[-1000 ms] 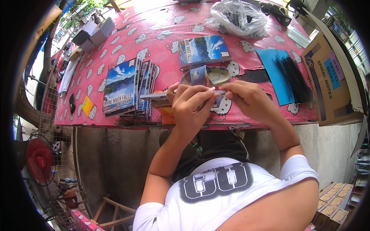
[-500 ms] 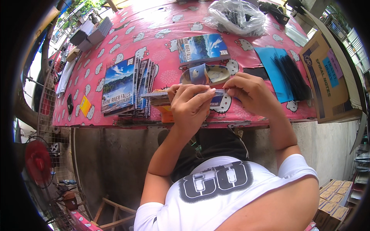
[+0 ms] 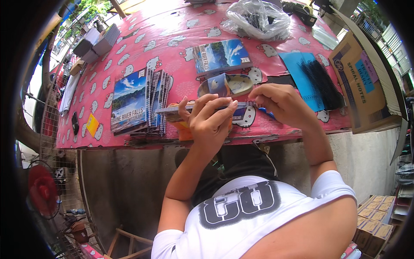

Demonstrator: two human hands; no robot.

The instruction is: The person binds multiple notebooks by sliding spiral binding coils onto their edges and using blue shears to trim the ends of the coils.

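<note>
A: What does the person have in hand?

B: A thin unbound notebook (image 3: 202,108), held flat just above the near edge of the pink patterned table (image 3: 172,47). The left hand (image 3: 211,121) is closed on it from the near side, thumb under, fingers curled over its top edge. The right hand (image 3: 280,101) is closed in a pinch at the notebook's right end, where a black spiral binding (image 3: 254,105) sits along the edge.

A: And what lies around that notebook?

B: Directly left of it is a fanned stack of finished spiral notebooks (image 3: 138,103) with a landscape picture on the cover. Beyond it, farther onto the table, lies a curled printed cover sheet (image 3: 224,84), and past that a single notebook with a blue sky cover (image 3: 221,55). To the right of the held notebook there is a blue sheet (image 3: 297,69) with a bundle of black binding combs (image 3: 321,82) lying on it, and further right an open cardboard box (image 3: 362,86) at the table's end.

A: Anything at the far side?

B: A clear plastic bag (image 3: 258,19) holding dark items, well beyond the notebook. Far left of it, a grey stack of small boxes (image 3: 97,42). Under the held notebook something orange (image 3: 183,129) shows, but what it is cannot be told.
</note>
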